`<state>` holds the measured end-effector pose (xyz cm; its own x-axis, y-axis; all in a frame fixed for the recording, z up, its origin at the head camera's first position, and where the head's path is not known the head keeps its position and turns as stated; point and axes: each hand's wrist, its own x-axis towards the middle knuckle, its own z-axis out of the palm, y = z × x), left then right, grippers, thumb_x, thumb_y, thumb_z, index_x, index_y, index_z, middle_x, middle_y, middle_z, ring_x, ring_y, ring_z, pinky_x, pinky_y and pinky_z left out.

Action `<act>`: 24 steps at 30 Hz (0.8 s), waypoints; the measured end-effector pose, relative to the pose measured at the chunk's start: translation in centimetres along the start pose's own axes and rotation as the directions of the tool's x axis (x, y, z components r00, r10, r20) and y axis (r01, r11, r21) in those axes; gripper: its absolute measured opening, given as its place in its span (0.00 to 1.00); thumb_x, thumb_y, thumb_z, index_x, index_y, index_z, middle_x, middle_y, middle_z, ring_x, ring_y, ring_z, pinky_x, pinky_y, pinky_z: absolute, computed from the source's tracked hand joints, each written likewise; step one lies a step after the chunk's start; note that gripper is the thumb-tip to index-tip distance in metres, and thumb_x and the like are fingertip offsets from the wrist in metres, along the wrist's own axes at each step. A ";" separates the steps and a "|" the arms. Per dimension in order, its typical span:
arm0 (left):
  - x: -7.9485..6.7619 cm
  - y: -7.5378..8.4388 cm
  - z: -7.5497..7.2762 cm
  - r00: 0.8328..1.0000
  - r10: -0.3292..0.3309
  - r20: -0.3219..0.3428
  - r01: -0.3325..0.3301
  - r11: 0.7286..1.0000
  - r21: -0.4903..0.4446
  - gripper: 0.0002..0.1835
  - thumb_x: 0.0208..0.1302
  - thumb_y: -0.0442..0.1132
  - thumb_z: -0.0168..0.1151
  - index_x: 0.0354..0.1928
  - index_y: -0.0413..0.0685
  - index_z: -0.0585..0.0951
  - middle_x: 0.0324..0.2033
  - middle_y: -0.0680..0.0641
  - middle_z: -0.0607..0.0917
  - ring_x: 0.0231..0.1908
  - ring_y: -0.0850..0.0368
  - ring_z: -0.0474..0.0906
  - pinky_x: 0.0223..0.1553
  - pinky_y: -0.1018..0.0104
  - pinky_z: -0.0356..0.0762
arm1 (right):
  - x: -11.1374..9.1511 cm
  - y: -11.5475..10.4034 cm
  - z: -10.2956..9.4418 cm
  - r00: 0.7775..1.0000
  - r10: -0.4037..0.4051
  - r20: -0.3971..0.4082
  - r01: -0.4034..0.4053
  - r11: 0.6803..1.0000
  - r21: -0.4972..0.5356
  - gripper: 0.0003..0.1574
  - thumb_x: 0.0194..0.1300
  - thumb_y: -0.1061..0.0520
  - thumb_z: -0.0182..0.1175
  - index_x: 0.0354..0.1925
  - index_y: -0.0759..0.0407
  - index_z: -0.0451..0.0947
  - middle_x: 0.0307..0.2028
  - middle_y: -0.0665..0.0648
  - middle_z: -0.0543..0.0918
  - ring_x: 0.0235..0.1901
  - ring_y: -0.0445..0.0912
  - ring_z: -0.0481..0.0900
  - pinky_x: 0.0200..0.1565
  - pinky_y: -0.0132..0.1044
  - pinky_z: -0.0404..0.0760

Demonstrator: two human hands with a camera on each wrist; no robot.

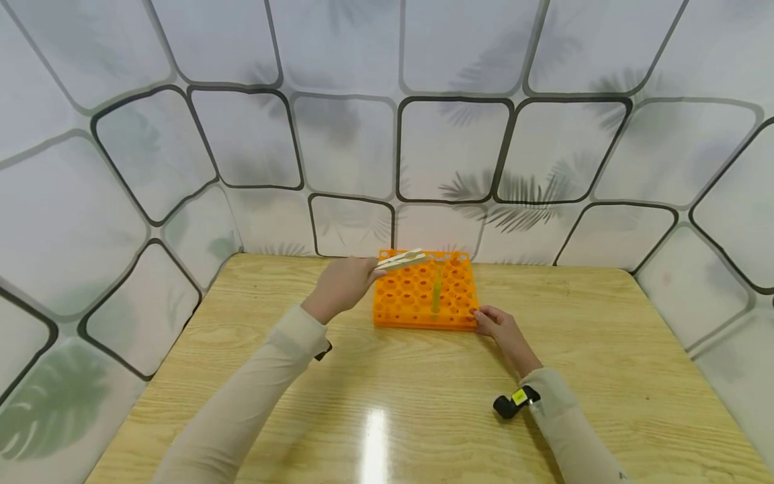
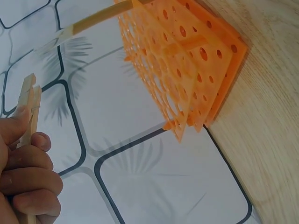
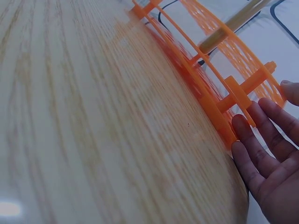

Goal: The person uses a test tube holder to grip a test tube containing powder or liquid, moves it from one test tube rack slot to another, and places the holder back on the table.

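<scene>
My left hand (image 1: pixel 343 288) grips a pale wooden test tube clamp (image 1: pixel 400 261), whose jaws overlap the back of the rack in the head view. In the left wrist view, the clamp (image 2: pixel 32 105) points upward between thumb and fingers, with nothing in its jaws. An orange perforated test tube rack (image 1: pixel 405 316) stands on the table. One test tube (image 1: pixel 437 289) with yellowish liquid stands in it, right of the middle; its upper part sticks out above the top tier. My right hand (image 1: pixel 500 331) holds the rack's front right corner, thumb by the top plate, fingertips against the side.
A light wood-grain table (image 1: pixel 363 376) bears the rack near its back edge. Behind and at both sides hangs a white patterned curtain (image 1: pixel 351 144). A black wrist device (image 1: pixel 514 402) sits at the right sleeve.
</scene>
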<state>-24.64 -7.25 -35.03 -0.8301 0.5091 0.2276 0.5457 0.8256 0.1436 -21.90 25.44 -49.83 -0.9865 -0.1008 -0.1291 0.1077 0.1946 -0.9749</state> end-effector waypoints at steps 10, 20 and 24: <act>-0.5 -0.9 0.7 1.000 -0.013 -0.023 0.012 1.000 -0.014 0.15 0.69 0.50 0.51 0.27 0.50 0.73 0.15 0.54 0.64 0.16 0.61 0.59 0.20 0.68 0.56 | -0.1 0.1 0.1 1.000 -0.005 -0.007 0.005 1.000 0.000 0.32 0.71 0.45 0.50 0.57 0.73 0.67 0.51 0.51 0.76 0.41 0.30 0.77 0.45 0.28 0.78; -1.1 -1.2 0.6 0.999 -0.048 -0.006 0.048 0.998 -0.040 0.19 0.70 0.50 0.50 0.23 0.49 0.67 0.14 0.53 0.61 0.15 0.61 0.54 0.18 0.69 0.52 | 0.0 0.1 0.1 1.000 -0.012 -0.006 0.012 1.000 0.007 0.32 0.71 0.46 0.50 0.56 0.73 0.67 0.49 0.48 0.77 0.41 0.29 0.77 0.44 0.27 0.78; -1.3 -1.4 0.7 0.999 -0.054 0.005 0.054 0.998 -0.032 0.20 0.71 0.51 0.49 0.23 0.49 0.65 0.14 0.54 0.59 0.15 0.61 0.53 0.18 0.70 0.51 | -0.1 0.0 0.2 1.000 -0.018 -0.013 0.018 1.000 0.014 0.30 0.71 0.46 0.51 0.55 0.73 0.68 0.46 0.44 0.78 0.40 0.29 0.77 0.44 0.27 0.78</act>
<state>-24.42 -8.92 -36.21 -0.8587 0.4651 0.2152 0.5036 0.8436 0.1862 -21.83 25.30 -49.83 -0.9897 -0.0916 -0.1096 0.0919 0.1790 -0.9796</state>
